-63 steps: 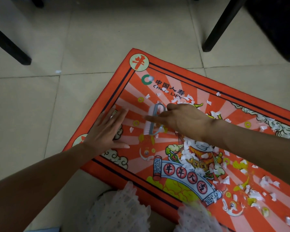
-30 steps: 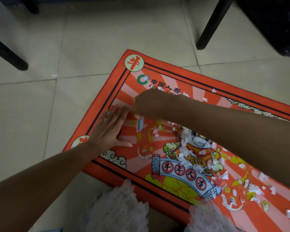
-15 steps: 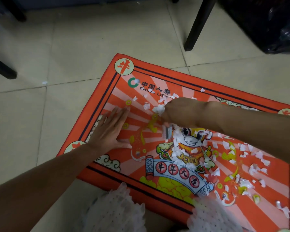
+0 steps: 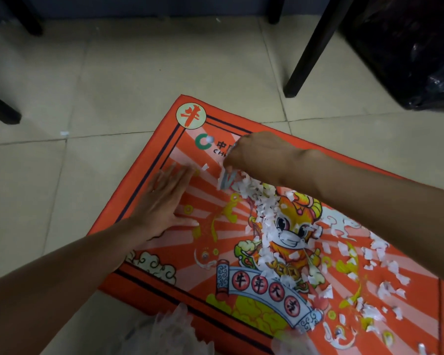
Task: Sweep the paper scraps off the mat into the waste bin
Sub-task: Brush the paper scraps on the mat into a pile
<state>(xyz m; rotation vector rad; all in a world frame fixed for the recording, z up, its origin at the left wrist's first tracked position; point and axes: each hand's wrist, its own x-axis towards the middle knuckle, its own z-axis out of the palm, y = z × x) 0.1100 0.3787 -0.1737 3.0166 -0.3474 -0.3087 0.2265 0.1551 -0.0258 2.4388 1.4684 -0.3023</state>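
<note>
A red-orange printed mat [image 4: 149,170] lies on the tiled floor. White paper scraps [image 4: 264,211] form a band down its middle, with more scattered to the right [image 4: 385,285]. My right hand [image 4: 256,155] grips a small white-and-grey brush [image 4: 224,179], bristles down at the top end of the scrap band. My left hand [image 4: 164,201] presses flat on the mat's left part, fingers straight. A black-lined waste bin [image 4: 415,49] stands at the top right, off the mat.
Black furniture legs stand on the floor, one close to the mat's far corner [image 4: 310,49], others at the left [image 4: 0,108]. One scrap lies on the tiles [image 4: 64,133]. White frilly fabric [image 4: 169,334] shows at the bottom edge.
My right hand has lifted the brush back toward the mat's top-left corner after a stroke to the right; the scraps lie gathered into a thicker band. My left hand stays put.
</note>
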